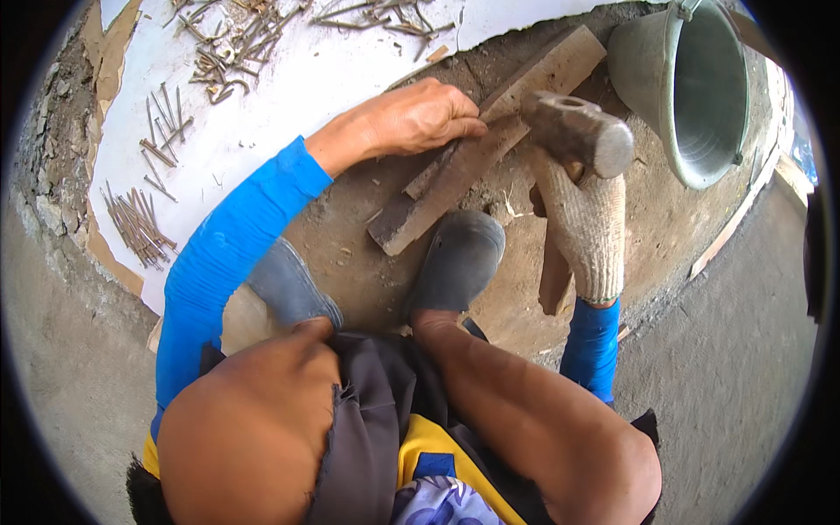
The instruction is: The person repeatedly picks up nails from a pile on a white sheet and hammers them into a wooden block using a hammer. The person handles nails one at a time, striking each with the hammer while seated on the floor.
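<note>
My right hand (584,216), in a knitted work glove, grips a sledge hammer; its worn steel head (577,134) is raised over the right side of the wood, and the wooden handle (555,275) shows below the hand. My bare left hand (433,118) has thumb and fingertips pinched together at the wood's edge; whatever small thing lies between them is too hidden to tell. Under both hands, rough wooden pieces (446,187) lie slantwise on the ground, one longer piece (558,69) reaching to the upper right.
A white sheet (262,131) at the upper left bears a heap of bent, rusty nails (239,49) and a bundle of straighter nails (138,226). A grey bucket (676,92) lies tipped at the upper right. My clog-shod feet (459,262) are close to the wood.
</note>
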Tool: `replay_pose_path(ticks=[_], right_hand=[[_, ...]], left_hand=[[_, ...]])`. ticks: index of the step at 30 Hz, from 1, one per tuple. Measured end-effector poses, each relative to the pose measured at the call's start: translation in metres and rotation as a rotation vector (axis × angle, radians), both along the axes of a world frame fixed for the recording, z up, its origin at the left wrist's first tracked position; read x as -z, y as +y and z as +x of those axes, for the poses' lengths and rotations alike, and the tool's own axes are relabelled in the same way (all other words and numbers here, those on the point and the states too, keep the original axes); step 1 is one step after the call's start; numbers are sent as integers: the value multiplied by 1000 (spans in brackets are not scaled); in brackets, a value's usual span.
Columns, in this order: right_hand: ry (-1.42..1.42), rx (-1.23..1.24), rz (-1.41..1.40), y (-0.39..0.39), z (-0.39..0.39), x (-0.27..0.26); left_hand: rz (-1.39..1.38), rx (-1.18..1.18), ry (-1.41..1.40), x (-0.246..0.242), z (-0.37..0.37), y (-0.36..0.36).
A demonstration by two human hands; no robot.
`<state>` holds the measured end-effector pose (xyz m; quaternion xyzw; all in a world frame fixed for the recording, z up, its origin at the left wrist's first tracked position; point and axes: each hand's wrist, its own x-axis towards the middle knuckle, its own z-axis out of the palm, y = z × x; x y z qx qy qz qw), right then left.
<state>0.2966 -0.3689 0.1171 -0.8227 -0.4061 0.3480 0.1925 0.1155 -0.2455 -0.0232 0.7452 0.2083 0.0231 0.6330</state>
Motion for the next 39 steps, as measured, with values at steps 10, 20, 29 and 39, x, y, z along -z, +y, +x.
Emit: replay_pose_path(ticks=[10, 20, 29, 39], right_hand=[[-78, -115, 64, -4, 9, 20], [-216, -248, 193, -10, 8, 13], [-35, 22, -44, -42, 22, -9], [25, -22, -14, -21, 17, 14]], left_hand=[[8, 22, 28, 2, 3, 3], [-34, 40, 45, 3, 2, 4], [-40, 79, 86, 5, 2, 4], [-49, 23, 68, 0, 3, 4]])
